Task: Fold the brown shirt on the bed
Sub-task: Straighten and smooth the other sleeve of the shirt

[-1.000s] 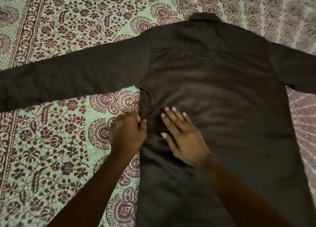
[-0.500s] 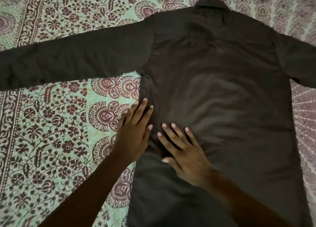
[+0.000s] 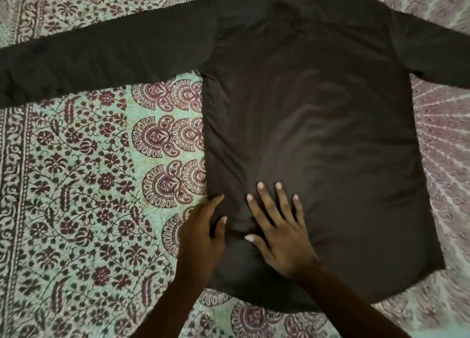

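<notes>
Brown shirt (image 3: 318, 134) lies flat on the bed (image 3: 89, 185), back up, sleeves (image 3: 101, 52) out sideways, collar end far beyond the fingertips.

Right grip (image 3: 282, 238): fingers spread, palm down, pressing the lower back panel just inboard of the left grip. Reads as anchor plus smoothing; the cloth ahead of it shows shallow ripples.

Left grip (image 3: 203, 236): fingers straight, laid along the side seam (image 3: 207, 147), thumb on the cloth, heel off on the bed. No pinch visible, but I can't tell if a fingertip is hooked under the edge.

Hem (image 3: 254, 297) sits just behind both wrists.

Judgement: prep stage, squaring the seam so the first lengthwise fold lands straight. No fold made yet.
</notes>
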Demonstrator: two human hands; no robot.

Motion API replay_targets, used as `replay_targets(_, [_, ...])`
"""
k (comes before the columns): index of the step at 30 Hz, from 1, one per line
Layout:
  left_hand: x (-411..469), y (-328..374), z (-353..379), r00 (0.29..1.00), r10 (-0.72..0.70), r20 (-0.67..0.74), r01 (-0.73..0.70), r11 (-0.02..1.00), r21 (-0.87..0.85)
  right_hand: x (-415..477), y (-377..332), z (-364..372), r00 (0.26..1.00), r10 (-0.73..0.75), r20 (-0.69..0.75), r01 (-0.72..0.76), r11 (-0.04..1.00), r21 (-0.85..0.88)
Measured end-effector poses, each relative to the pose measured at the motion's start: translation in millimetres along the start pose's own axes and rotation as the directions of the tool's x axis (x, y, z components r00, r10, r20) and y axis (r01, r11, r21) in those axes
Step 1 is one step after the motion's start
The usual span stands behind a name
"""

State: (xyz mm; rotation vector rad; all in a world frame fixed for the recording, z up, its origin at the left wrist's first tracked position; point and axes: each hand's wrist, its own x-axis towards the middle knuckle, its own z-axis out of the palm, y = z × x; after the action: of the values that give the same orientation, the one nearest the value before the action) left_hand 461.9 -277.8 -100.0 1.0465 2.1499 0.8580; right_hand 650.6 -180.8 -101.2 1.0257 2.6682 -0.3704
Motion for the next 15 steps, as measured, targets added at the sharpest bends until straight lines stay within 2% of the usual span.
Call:
replay_targets(3, [-23,-9,-6,0.997,0.004,0.077,-0.005,1.000,0.010,-16,-10,2,0.999,0.042,-0.033,-0.039,0.997,0.071])
replay_targets(7, [-41,-14,-14,0.988,-0.055,0.147,0.045,0.997,0.070,-16,-13,8,0.970,0.239,-0.044,-0.235,0.968,0.087])
replay_targets(9, [-47,-4,-18,0.973,-0.167,0.157,0.134,0.971,0.200,-39,-25,20,0.969,0.244,-0.034,-0.243,0.969,0.034])
replay_targets(10, [-46,4,-22,0.977,-0.173,0.122,0.130,0.945,0.301,-54,-32,26,0.973,0.228,-0.030,-0.227,0.973,0.026])
replay_targets(12, [-36,18,-28,0.998,0.013,0.060,-0.039,0.888,0.458,-84,-45,34,0.981,0.194,-0.011,-0.193,0.979,0.059])
replay_targets(15, [13,31,-21,0.934,0.330,0.135,-0.354,0.810,0.468,-105,-54,32,0.986,0.166,-0.030,-0.160,0.976,0.147])
